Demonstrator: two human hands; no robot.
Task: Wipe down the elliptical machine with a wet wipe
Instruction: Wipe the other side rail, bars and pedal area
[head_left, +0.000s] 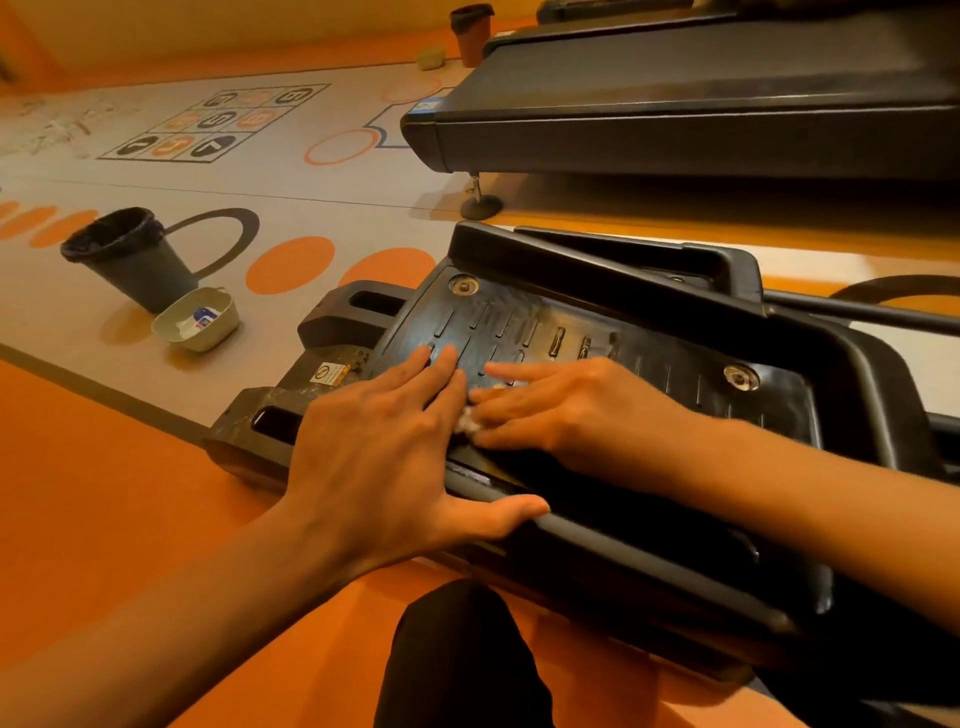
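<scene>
Right hand (566, 405): the step in hand is judged to be scrubbing the ribbed tread of the pedal (519, 322). To do it well: keep the palm low and the pressure even. Run the wipe (470, 420) along the grooves, not across them, so it gets into the slots. Work from the bolt (464, 285) at 11 o'clock of the hand toward the one (740, 375) at 3 o'clock, refold once soiled, then take the raised rim. State: fingers almost straight and laid flat, pressing the bunched white wipe onto the tread. Only a small part of the wipe shows, at the fingertips, 9 o'clock of the hand; no curl round it visible. Left hand (384, 447): spread flat, fingertips on the tread just beside the wipe, thumb over the near rim at 5 o'clock. It holds nothing and is judged to be steadying the pedal, which may swing under pressure. Outward: a tray (200, 319) and a bin (135, 260) stand on the floor at 10 o'clock, well apart from the pedal. A second dark machine (675, 104) sits at 12 o'clock.
</scene>
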